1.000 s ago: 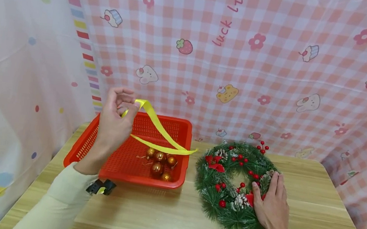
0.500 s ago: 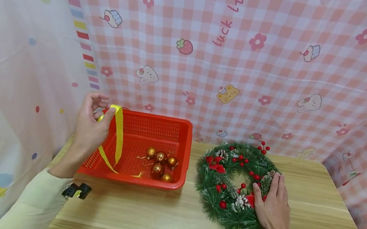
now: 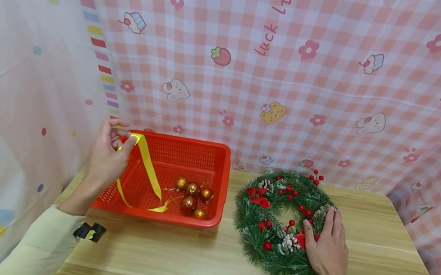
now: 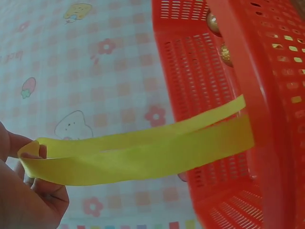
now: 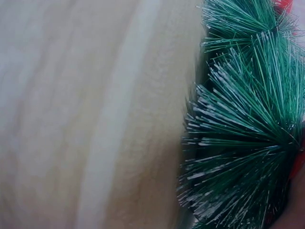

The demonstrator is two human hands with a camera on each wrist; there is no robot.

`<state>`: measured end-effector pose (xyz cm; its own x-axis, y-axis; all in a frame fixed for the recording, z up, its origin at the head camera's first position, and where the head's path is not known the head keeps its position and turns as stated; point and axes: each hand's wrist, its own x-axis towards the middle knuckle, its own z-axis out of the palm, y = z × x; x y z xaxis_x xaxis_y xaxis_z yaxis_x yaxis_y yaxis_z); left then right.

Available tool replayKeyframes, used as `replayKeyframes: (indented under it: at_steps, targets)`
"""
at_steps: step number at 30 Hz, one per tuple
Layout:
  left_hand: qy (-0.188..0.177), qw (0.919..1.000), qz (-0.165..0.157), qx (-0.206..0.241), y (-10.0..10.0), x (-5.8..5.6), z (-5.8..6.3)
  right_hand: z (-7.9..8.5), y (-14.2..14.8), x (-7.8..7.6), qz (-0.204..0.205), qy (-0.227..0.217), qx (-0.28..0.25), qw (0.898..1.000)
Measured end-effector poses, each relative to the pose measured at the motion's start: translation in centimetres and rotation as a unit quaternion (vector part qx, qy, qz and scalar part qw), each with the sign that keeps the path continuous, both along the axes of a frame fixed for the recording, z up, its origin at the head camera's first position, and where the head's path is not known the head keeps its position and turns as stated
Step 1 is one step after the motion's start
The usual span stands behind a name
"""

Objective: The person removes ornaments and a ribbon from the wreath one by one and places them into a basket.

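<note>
My left hand [image 3: 109, 154] pinches a yellow ribbon [image 3: 147, 161] between thumb and fingers, over the left end of a red plastic basket [image 3: 221, 183]. The ribbon is folded over at the fingers, and its two tails hang down into the basket; the left wrist view shows both lengths of the ribbon [image 4: 143, 162] side by side. On the right, my right hand [image 3: 328, 247] rests with straight fingers on the right side of a green Christmas wreath [image 3: 250, 231]. Pine cones, red berries and red flowers decorate the wreath. In the right wrist view only its frosted needles [image 5: 238, 138] show clearly.
Several shiny gold-brown bauble ornaments [image 3: 189, 205] lie in the right part of the basket. Basket and wreath stand apart on a wooden table [image 3: 198, 262]. A pink checked curtain [image 3: 227, 75] hangs behind the table, and a pale one [image 3: 44, 104] at the left.
My left hand has moved left and slightly down with the ribbon, whose tails now hang lower, into the basket. My right hand and the wreath have stayed put.
</note>
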<state>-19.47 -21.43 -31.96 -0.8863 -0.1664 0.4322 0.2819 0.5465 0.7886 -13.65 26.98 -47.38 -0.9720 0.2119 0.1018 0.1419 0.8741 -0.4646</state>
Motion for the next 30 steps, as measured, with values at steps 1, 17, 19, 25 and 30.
replayKeyframes:
  at_steps: [1,17,19,25,30]
  targets:
    - [-0.001,1.0000,0.002,-0.002,0.0,-0.1,-0.2,0.0,0.0,0.0,0.000,0.001,0.000,1.000]
    - [-0.046,0.9988,-0.012,-0.011,-0.1,-0.7,-3.1,-0.2,0.1,0.0,0.002,0.011,0.005,1.000]
    - [-0.052,0.9985,-0.008,-0.015,0.0,-0.7,-3.4,-0.2,0.1,0.0,0.002,0.010,0.005,1.000]
    - [-0.065,0.9973,-0.003,-0.033,0.0,-0.8,-4.2,-0.2,0.1,0.0,0.002,0.009,0.003,1.000]
    - [-0.069,0.9964,-0.002,-0.049,0.0,-0.7,-4.6,-0.2,0.1,0.0,0.001,0.008,0.001,1.000]
